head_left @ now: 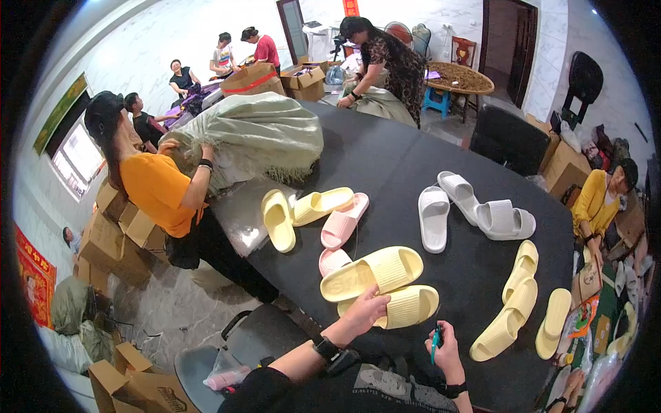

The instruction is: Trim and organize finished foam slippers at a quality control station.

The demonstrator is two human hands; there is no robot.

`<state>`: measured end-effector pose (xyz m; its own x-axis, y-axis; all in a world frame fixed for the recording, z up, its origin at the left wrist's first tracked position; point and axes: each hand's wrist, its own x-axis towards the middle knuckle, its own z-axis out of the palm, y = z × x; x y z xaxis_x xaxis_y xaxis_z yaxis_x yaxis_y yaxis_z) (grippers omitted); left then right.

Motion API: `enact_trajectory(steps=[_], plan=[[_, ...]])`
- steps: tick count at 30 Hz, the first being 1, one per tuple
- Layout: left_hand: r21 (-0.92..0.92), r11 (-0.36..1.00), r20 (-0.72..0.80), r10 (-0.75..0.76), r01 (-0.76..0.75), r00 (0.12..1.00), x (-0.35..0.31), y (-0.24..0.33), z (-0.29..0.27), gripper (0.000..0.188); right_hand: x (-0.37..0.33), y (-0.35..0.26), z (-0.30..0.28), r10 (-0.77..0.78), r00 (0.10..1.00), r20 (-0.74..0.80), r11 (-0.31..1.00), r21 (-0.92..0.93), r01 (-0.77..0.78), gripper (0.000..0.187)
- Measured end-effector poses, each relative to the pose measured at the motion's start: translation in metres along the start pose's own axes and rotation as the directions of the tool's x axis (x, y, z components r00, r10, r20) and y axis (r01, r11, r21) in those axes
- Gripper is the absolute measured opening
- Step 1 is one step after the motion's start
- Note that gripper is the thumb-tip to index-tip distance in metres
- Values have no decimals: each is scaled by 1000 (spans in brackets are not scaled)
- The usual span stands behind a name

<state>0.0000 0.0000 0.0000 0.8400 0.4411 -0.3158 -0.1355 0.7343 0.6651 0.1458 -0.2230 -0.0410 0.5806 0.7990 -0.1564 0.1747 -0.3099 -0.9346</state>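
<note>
Right in front of me, a pair of pale yellow slippers lies side by side, the far slipper (pixel 344 279) and the near slipper (pixel 413 306). My left hand (pixel 366 311) grips the near one at its footbed and strap edge. Held in my right hand (pixel 449 352), just right of that slipper, is a small teal-handled tool (pixel 435 341) with a thin pointed tip, which looks like thread snips. A pink slipper (pixel 333 261) shows partly from behind the far yellow one. Another pink slipper (pixel 344 220) lies beyond it, beside two more yellow slippers (pixel 278 220).
Grey slippers (pixel 434 220) and more yellow slippers (pixel 508 320) lie on the black table (pixel 406 186). Across it, a person in orange (pixel 155 182) handles a large pale sack (pixel 255 131). A grey chair (pixel 265 344) stands at my left. Cardboard boxes (pixel 113 248) are stacked beyond.
</note>
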Motion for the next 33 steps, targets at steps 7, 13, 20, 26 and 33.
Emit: enact_trajectory(steps=[7, 13, 20, 26, 33], plan=[[17, 999, -51, -43, 44, 998, 1, 4, 1, 44, 6, 8, 7, -13, 999, -43, 1000, -19, 13, 54], [34, 998, -25, -53, 54, 998, 3, 2, 3, 45, 3, -1, 6, -29, 997, -70, 999, -44, 26, 51], [16, 998, -3, -65, 65, 998, -5, -10, 1, 46, -4, -8, 0, -48, 999, -22, 992, -118, 45, 47], [89, 995, -29, -51, 53, 998, 0, -11, 1, 47, -4, -14, 5, -146, 986, -79, 980, -145, 133, 49], [27, 998, 17, 64, -64, 998, 7, 7, 13, 41, 13, -29, 1, -171, 978, -122, 978, -139, 153, 47]])
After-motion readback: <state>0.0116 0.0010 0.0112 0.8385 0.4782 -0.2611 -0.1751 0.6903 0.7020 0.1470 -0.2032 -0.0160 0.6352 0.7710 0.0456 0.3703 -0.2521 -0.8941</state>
